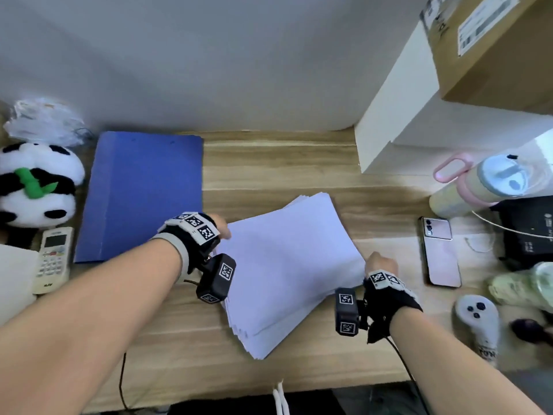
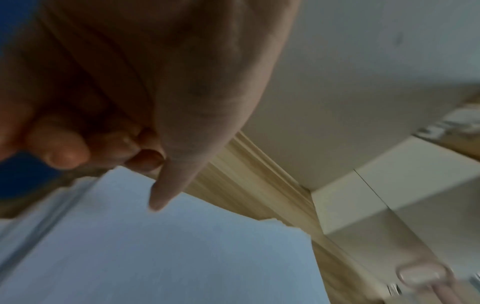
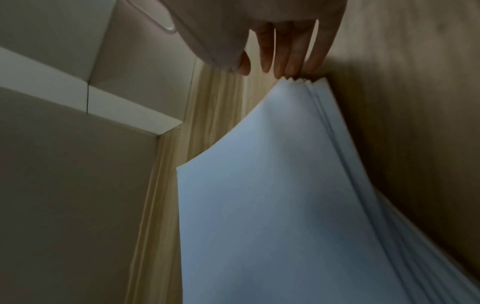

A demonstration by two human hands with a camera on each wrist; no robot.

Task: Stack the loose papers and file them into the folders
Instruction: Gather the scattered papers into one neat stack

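A stack of white papers (image 3: 298, 205) is seen lying on a wooden desk (image 3: 402, 102), its sheets slightly fanned at the far corner. That corner is touched by the straight fingertips (image 3: 283, 70) of the right hand (image 3: 272, 30), which is extended from the top of the view. A white box (image 3: 78, 98) is seen at the left, against a pale wall.

Evenly and softly lit from above in the head view, with only faint shadows under the paper stack (image 1: 287, 271) and forearms; strongly bowed at the rim, smeared toward 9 and 3 o'clock around the plush panda (image 1: 36, 184) and bottle (image 1: 484, 184). Much dimmer and bluish in both wrist views, streaked with motion blur. Out of focus on the left hand (image 2: 145, 86) at 11 o'clock; deep shadow on the wood at 3 o'clock beside the right hand (image 3: 283, 41).
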